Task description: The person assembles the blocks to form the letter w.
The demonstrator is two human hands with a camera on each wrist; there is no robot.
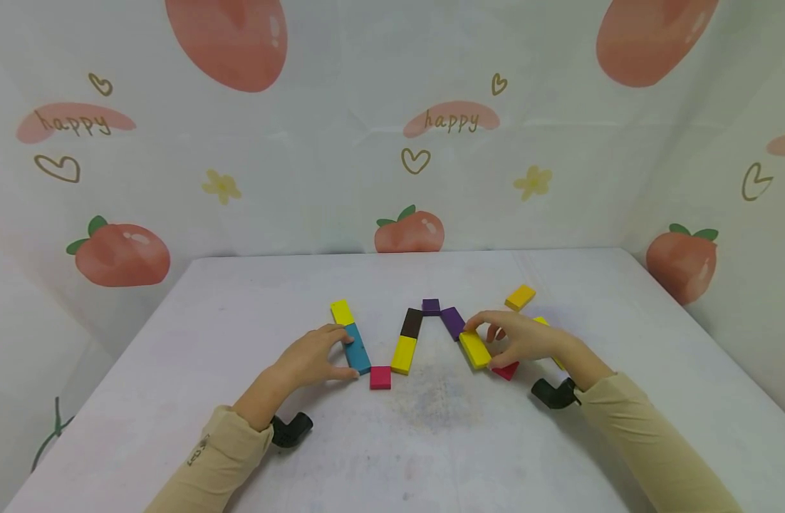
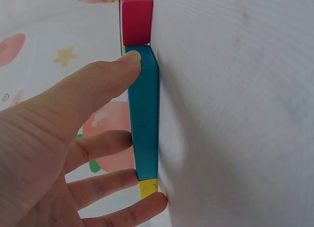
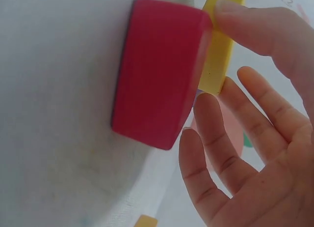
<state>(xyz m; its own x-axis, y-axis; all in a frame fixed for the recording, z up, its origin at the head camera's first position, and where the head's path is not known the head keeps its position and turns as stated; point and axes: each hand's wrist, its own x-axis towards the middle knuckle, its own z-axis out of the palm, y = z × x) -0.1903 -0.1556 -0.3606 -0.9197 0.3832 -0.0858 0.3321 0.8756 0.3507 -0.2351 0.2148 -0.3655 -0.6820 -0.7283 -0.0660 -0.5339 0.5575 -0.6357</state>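
My left hand (image 1: pixel 312 354) lies beside a blue block (image 1: pixel 357 350), fingers fairly straight and spread. The left wrist view shows the thumb touching the end of the blue block (image 2: pixel 144 116) beside a red block (image 2: pixel 136 18), with fingertips along its side. A yellow block (image 1: pixel 342 312) continues the line beyond. My right hand (image 1: pixel 521 336) pinches a yellow block (image 1: pixel 474 350) lengthwise, thumb near its lower end and index finger at its upper end. A purple block (image 1: pixel 453 323) stands just above that end. Close by is a red block (image 3: pixel 159 72), partly hidden by the thumb in the head view.
Between the hands, a red block (image 1: pixel 380 377), a yellow block (image 1: pixel 404 355), a dark brown block (image 1: pixel 412 323) and a small purple block (image 1: pixel 431 307) form a zigzag. A loose yellow block (image 1: pixel 520 297) lies behind the right hand; another yellow block (image 1: pixel 541 321) is partly hidden by the wrist.
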